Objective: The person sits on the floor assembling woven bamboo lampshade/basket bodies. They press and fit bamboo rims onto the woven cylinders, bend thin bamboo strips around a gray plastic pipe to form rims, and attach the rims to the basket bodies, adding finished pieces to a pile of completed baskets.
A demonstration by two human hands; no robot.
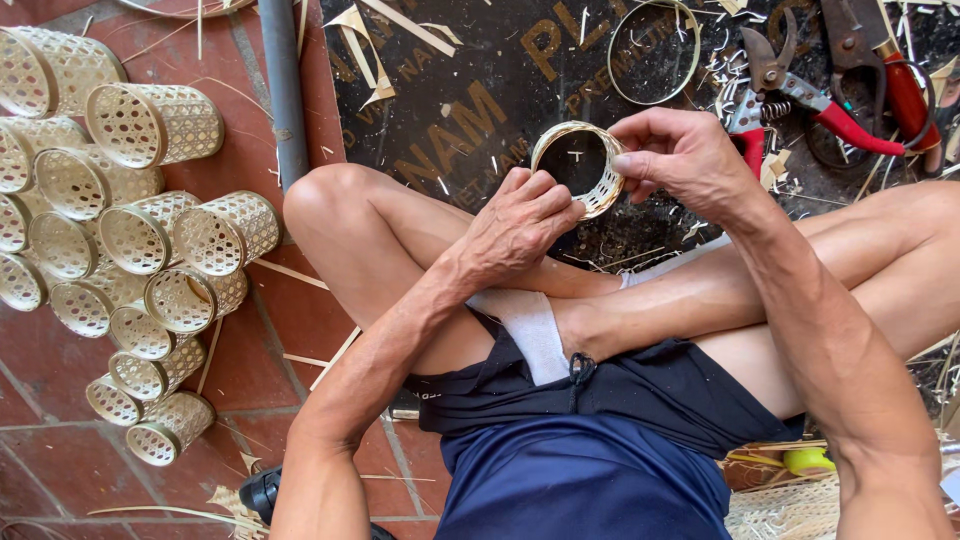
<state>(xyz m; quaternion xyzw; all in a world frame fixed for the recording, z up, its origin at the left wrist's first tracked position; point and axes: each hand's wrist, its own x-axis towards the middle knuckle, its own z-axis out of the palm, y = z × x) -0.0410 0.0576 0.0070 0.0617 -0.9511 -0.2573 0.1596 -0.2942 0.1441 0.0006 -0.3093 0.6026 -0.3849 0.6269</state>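
Left hand (pixel 520 225): centre of the frame, just above the bent knee; fingers curled together, tips pinching the lower left edge of the woven ring (pixel 580 165)
Right hand (pixel 675 150): upper centre right; thumb and fingers clamped on the right side of the ring, knuckles arched above it
Woven ring: upper centre, held between both hands over the dark board (pixel 460 90); short pale cane band, open side tilted toward the camera
Woven cylinders (pixel 130 250): left edge, stacked on their sides on the red tiles (pixel 270 350); open mouths facing lower left
Red-handled shears (pixel 810 95): upper right, lying on the board among cane scraps
Thin hoop (pixel 655 50): top centre right, flat on the board; well apart from both hands
Grey pole (pixel 283 90): upper left of centre, along the board's edge
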